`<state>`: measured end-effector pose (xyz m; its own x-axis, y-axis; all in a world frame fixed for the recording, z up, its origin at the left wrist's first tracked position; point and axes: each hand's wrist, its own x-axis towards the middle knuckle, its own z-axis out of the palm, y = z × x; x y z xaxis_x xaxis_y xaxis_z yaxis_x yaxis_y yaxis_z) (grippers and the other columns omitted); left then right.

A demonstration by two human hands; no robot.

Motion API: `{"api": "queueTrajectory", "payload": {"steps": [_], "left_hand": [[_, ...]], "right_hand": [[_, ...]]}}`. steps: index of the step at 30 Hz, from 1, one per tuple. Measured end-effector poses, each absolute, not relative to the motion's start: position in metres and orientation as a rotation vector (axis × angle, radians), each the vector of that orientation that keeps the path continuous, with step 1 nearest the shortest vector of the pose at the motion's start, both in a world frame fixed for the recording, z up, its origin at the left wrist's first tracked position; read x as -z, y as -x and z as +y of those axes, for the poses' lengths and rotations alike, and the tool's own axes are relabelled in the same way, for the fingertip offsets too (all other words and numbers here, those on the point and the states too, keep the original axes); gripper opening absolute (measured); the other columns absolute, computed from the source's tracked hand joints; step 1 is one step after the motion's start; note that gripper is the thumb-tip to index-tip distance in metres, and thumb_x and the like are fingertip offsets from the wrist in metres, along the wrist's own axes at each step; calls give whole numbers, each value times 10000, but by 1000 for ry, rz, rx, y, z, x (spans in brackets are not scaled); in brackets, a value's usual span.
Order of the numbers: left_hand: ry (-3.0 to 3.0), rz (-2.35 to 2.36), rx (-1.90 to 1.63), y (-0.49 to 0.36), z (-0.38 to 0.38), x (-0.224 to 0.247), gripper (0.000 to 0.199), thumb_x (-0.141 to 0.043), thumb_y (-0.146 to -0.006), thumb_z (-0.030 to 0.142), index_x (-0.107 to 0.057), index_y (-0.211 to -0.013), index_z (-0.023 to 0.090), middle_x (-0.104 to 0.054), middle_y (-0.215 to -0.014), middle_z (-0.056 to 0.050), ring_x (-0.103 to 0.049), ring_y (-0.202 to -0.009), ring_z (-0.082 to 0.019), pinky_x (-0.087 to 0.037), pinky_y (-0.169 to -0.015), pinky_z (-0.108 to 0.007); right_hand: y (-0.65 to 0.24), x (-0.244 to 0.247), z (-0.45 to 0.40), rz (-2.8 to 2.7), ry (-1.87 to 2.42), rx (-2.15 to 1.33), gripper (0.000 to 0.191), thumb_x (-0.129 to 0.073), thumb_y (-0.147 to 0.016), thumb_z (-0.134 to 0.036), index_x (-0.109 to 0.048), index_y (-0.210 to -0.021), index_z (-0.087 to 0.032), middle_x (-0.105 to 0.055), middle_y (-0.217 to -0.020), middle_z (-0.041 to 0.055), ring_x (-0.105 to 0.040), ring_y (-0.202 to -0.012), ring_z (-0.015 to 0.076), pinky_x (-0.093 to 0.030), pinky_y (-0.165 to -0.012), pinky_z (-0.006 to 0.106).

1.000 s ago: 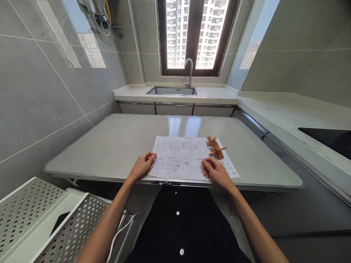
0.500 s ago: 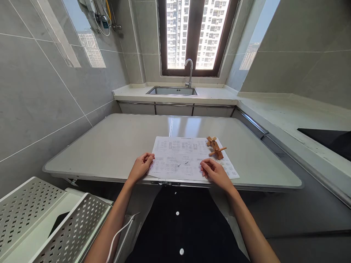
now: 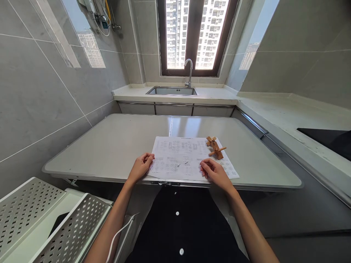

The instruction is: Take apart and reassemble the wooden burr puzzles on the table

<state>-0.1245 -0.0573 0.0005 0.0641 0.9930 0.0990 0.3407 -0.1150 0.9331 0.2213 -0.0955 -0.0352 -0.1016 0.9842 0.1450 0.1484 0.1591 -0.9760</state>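
A printed paper sheet [image 3: 175, 160] lies flat at the near edge of the pale table [image 3: 115, 142]. My left hand [image 3: 142, 166] is at the sheet's left edge, fingers curled together; whether they pinch the paper is too small to tell. Over the right part of the sheet rests my right hand [image 3: 215, 171], its fingers loosely curled, with nothing visible in them. Just beyond that hand, a brown wooden piece [image 3: 216, 148] with a thin stick across it sits on the sheet's upper right. Two small dark marks show near the sheet's middle.
Beyond the table are a counter with a sink [image 3: 172, 91] and a tap [image 3: 189, 73] under a window. White perforated racks [image 3: 74, 223] stand at the lower left, beside a white cable [image 3: 117, 233]. A dark object [image 3: 326, 137] lies on the right counter [image 3: 274, 106].
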Motion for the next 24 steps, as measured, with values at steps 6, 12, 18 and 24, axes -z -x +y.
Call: {"api": "queueTrajectory", "payload": {"steps": [6,12,18,24], "left_hand": [[-1573,1393,-1056,124,-58,-1,441,-594,-904,628,-608,-864,189,-473,-603,52,-376,-526,-113,-283,-499,-236],[-1571,1391,-1059,124,-58,-2,438,-596,-895,628,-611,-853,191,-458,-586,59,-367,-511,-111,-269,-492,-238],[-1564,1405,-1062,123,-59,-3,443,-599,-879,634,-612,-850,192,-461,-589,55,-370,-510,-115,-273,-494,-241],[-1583,1396,-1052,124,-59,-4,432,-597,-894,621,-612,-853,192,-451,-584,59,-369,-521,-117,-287,-505,-241]], "right_hand": [[-220,33,-96,-1460,1173,-1078,453,-616,-923,-670,-623,-921,-217,-663,-778,21,-585,-615,152,-483,-559,283],[-221,35,-95,-1458,1167,-1083,437,-616,-933,-654,-626,-928,-217,-663,-788,23,-585,-619,152,-481,-563,284],[-221,33,-96,-1466,1175,-1073,461,-616,-920,-677,-628,-919,-216,-668,-784,29,-583,-607,156,-485,-563,291],[-220,31,-97,-1469,1176,-1076,455,-613,-924,-671,-627,-919,-217,-658,-776,25,-586,-616,159,-475,-558,287]]}}
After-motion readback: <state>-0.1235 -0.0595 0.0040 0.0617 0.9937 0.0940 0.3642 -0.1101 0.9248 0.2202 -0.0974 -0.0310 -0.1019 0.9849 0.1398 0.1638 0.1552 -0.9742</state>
